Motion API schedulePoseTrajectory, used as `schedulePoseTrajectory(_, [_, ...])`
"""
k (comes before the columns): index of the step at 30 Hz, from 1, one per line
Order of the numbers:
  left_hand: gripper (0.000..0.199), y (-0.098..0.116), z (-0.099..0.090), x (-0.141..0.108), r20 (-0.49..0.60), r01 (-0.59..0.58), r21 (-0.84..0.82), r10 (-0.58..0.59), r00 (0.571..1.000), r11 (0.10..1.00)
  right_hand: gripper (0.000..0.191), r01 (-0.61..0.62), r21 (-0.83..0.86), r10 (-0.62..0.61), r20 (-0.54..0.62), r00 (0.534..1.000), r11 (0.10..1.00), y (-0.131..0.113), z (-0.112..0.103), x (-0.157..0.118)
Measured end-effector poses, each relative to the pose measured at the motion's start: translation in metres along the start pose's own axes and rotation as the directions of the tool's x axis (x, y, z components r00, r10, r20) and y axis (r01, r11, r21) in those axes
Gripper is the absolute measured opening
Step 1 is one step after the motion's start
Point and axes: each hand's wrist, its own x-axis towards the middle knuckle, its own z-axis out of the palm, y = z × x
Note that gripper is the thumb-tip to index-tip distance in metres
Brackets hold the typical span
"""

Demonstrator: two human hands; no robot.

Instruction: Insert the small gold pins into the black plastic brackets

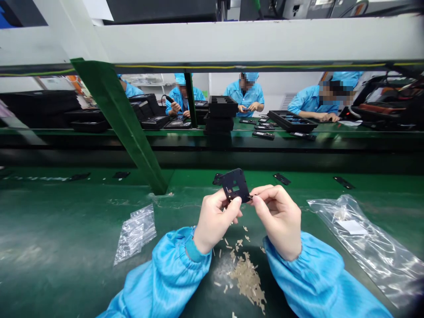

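A thin black plate point(237, 182) with small square cut-outs is held up over the green bench. My left hand point(217, 216) pinches its lower left part between thumb and fingers. At the plate's lower right corner, the thumb and forefinger of my right hand point(277, 216) are pressed together on something small and dark that I cannot make out. Below and between my hands lies a loose pile of small beige pieces point(247, 280), with several scattered up towards the plate.
A clear bag point(137, 232) lies left, a larger one point(367, 243) right. Black parts point(281, 178) lie along the bench's far side. A slanted green post point(122, 128) stands left of centre. Beyond are stacked black trays point(222, 112) and people in blue.
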Motion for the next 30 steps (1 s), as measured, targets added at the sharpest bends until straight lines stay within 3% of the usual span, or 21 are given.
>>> schedulePoseTrajectory(11, [0.023,-0.004,0.002,-0.006,-0.097,-0.168,0.229,0.194,0.976,0.959,0.012,0.074,-0.068,-0.077,-0.038,0.996,0.995,-0.004,0.001,-0.004])
schedulePoseTrajectory(20, [0.024,0.008,0.006,-0.007,-0.128,-0.384,0.433,0.477,0.870,0.816,0.015,0.152,-0.108,-0.158,-0.042,0.987,0.982,-0.002,0.004,-0.006])
schedulePoseTrajectory(25, [0.028,0.008,0.005,-0.007,-0.130,-0.400,0.486,0.517,0.846,0.777,0.014,0.195,-0.115,-0.198,-0.018,0.980,0.974,-0.003,0.004,-0.005])
schedulePoseTrajectory(30, [0.029,0.008,0.002,-0.008,-0.096,-0.361,0.533,0.478,0.873,0.765,0.010,0.061,-0.071,-0.056,0.077,0.995,0.996,-0.011,-0.003,-0.001])
